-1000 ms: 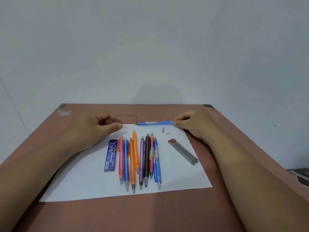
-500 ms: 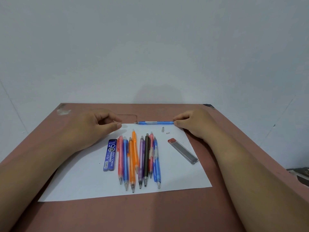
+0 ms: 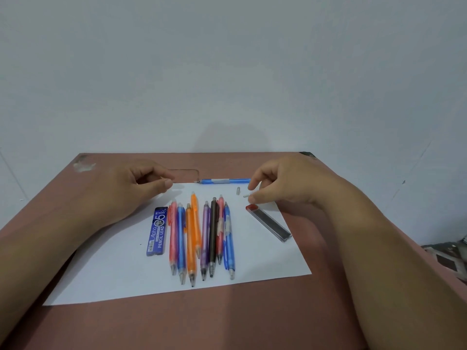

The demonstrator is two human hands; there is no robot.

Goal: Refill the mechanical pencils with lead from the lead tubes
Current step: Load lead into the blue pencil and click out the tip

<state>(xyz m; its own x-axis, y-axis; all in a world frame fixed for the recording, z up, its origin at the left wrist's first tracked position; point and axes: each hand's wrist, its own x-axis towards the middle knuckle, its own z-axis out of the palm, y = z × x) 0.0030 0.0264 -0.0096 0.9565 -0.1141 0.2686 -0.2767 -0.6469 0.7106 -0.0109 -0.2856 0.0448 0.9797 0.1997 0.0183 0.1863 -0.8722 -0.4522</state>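
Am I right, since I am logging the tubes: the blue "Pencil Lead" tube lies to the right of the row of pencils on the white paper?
Not quite. The head view shows the blue lead tube lying left of the row of mechanical pencils on the white paper sheet; the clear red-capped lead tube lies to the right.

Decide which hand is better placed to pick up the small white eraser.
Right. The right hand hovers over the white eraser, fingertips almost touching it; the left hand rests across the paper.
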